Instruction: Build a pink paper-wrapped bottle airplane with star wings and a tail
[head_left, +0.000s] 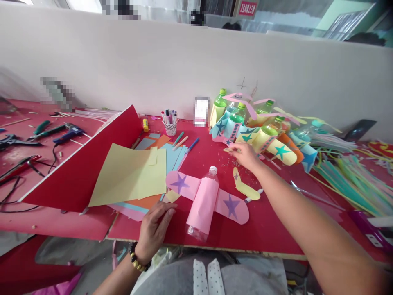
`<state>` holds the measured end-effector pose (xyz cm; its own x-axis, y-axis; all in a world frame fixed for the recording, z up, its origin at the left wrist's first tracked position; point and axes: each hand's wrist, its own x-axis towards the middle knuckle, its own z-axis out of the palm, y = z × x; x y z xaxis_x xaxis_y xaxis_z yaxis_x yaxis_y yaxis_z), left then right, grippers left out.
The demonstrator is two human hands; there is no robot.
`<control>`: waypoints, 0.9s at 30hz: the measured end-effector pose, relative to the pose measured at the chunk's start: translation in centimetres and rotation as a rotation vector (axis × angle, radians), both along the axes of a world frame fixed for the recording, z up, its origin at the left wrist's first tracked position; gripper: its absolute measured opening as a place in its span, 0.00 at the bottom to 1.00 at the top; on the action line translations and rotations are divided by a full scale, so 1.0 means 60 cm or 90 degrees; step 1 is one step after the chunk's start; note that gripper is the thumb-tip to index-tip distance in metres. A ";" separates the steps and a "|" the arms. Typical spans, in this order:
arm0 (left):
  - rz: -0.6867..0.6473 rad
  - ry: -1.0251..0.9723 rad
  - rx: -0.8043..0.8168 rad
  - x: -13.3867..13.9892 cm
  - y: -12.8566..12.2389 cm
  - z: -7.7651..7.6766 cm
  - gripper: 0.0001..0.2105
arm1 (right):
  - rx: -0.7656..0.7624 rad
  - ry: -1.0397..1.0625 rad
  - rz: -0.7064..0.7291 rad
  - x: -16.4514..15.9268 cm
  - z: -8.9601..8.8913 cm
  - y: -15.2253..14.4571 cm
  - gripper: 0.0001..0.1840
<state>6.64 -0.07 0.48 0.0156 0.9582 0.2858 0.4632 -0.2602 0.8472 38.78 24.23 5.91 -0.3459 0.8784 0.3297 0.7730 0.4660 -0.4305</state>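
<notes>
A clear plastic bottle [213, 172] wrapped in pink paper lies in front of me, its white cap pointing away. Pink paper wings [231, 205] with purple stars spread from both sides. My left hand [156, 225] rests at the table's front edge, left of the bottle, fingers loosely curled and holding nothing I can see. Just beyond its fingertips is a small yellow paper scrap [172, 196]. My right hand [245, 155] reaches forward, fingers pinched at small bits by the finished bottle planes; what they grip is too small to name. Nearer me lies a bent yellow paper strip [245, 189] with a purple star.
Several decorated bottle planes [270, 137] stand at the back right. Yellow paper sheets [132, 174] lie over coloured paper, beside a slanted red board [82, 172]. A pen cup [170, 127] and phone [201, 111] stand behind. Scissors [313, 194] and plastic strips [353, 180] lie right.
</notes>
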 end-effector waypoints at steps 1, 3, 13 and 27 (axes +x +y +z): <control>0.001 0.001 0.001 0.000 0.000 0.000 0.08 | 0.023 0.044 -0.013 0.000 0.011 -0.003 0.06; 0.005 0.005 0.008 -0.001 0.000 -0.002 0.08 | 0.062 0.117 -0.035 0.005 0.033 -0.022 0.08; -0.058 0.008 0.111 0.015 -0.024 0.068 0.10 | 0.104 0.209 -0.050 0.095 -0.024 -0.335 0.15; -0.649 0.329 0.118 0.267 -0.012 0.067 0.17 | 0.120 0.078 -0.094 0.154 -0.082 -0.444 0.19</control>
